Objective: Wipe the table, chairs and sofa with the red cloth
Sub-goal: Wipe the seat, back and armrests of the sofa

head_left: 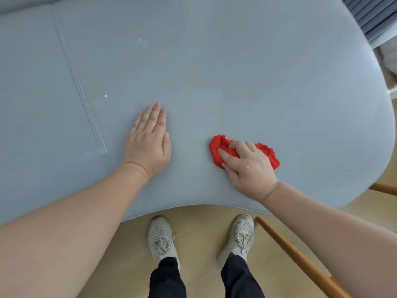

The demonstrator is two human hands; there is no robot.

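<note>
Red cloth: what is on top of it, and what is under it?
The right hand grips the red cloth from above, covering its middle. Under it lies the grey sofa; the patch beneath the cloth is hidden.

The cloth (pixel 217 151) is lying on the sofa (pixel 214 61) seat, near its front edge, with the right hand (pixel 247 164) sitting on top of it, fingers curled into its folds. Left of the cloth, well apart, the left hand (pixel 148 140) is lying flat on the seat. Farther left of the cloth a seam (pixel 86 100) is running front to back. In front of the cloth, past the seat's edge, two shoes (pixel 161 237) are standing on the floor (pixel 199 229), and a rail (pixel 290 248) is slanting front-right of the cloth. Far behind and right of the cloth a curtain (pixel 373 16) is hanging.
</note>
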